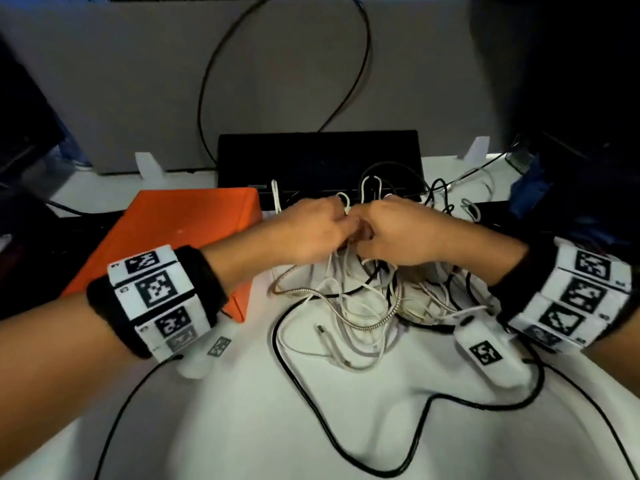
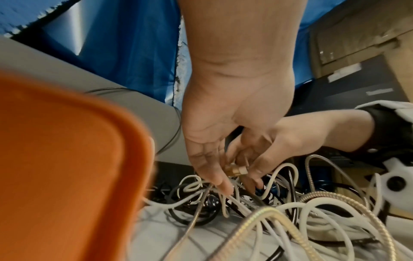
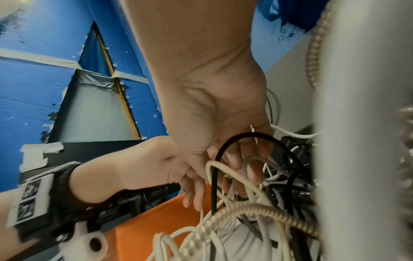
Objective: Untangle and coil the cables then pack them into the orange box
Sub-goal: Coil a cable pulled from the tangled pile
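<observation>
Both hands together over the far side of a tangle of cables (image 1: pixel 349 306) on a white table (image 1: pixel 242 427), knuckles nearly touching. Left hand (image 1: pixel 311 230) with fingers bent down into the pile, pinching white strands; from the left wrist view, fingertips (image 2: pixel 221 185) pressed against thin white loops and a grey lead. Right hand (image 1: pixel 398 233) likewise curled into the cables, fingers closed on a small brass-coloured connector (image 2: pixel 234 170) and hooked through white loops, with a black cable (image 3: pixel 245 136) arching across the palm in the right wrist view. Loops of white cable standing up above both hands. Tangle made of several white leads, a braided metallic hose-like cable (image 1: pixel 388 313) and a long black cable (image 1: pixel 311 403) trailing toward the near edge of the table; none coiled yet, all outside the box. Orange box (image 1: pixel 180 230) lying closed on the table just left of the pile, under the left forearm, lid on and nothing packed. Black flat case (image 1: pixel 318 157) behind the hands against a grey panel (image 1: pixel 138 81). Marker-covered bands with small white camera mounts on both wrists. Blue clutter, blurred, at the right edge.
</observation>
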Available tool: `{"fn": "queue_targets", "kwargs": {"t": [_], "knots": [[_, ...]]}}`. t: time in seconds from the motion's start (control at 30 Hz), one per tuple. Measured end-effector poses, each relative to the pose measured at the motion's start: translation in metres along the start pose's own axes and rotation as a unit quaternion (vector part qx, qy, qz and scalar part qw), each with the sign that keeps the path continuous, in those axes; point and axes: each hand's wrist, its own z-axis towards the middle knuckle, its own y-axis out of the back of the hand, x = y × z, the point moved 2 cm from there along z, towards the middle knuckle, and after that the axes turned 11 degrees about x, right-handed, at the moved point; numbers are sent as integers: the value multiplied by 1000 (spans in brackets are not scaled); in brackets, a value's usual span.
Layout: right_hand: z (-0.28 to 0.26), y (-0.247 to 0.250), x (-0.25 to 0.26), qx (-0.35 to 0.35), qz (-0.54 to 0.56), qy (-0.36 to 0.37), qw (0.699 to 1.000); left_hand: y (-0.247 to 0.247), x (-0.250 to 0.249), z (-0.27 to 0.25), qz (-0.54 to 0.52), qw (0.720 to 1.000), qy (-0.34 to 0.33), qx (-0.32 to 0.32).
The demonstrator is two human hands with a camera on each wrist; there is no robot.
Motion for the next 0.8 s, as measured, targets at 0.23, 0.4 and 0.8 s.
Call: {"fn": "queue_targets", "kwargs": {"t": [0.23,0.4,0.8], "knots": [[-15,6,12,-59,168,54,983,-1,-2,0,-451,890,57,-27],[-24,25,1,-177,242,33,953,25,-7,-24,-425,901,-19,-90],[-5,-3,23,-119,289,125,942,53,-44,-111,-417,887,-198,-22]]}}
